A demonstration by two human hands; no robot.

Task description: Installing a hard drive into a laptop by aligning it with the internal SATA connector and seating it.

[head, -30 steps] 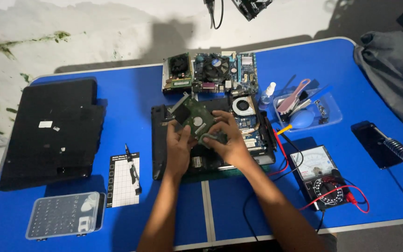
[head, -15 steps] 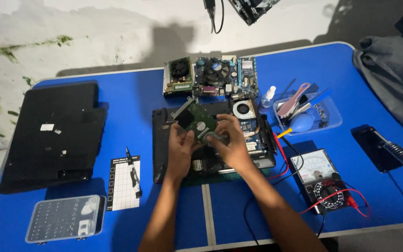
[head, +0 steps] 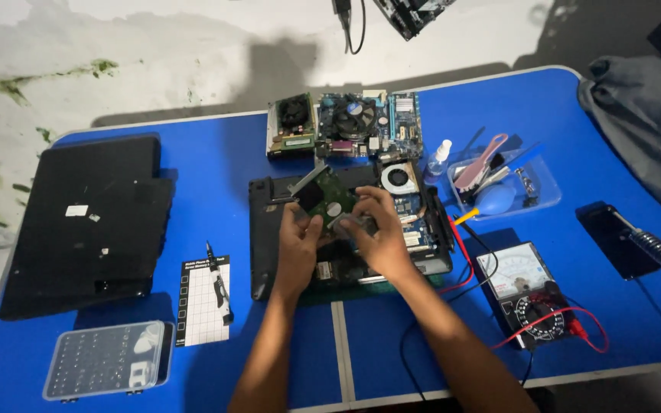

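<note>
Head view: I see my left hand (head: 297, 243) and right hand (head: 376, 233), fingers closed, gripping a green-boarded rectangular metal drive (head: 326, 200) above the opened black laptop base (head: 263, 229), desktop motherboard (head: 361, 122) at twelve o'clock.

We've got a small white sticker (head: 76, 209) on the black laptop lid (head: 86, 222). Right of that lid lies a white gridded card (head: 202, 300); below it, a clear plastic case (head: 105, 359).
</note>
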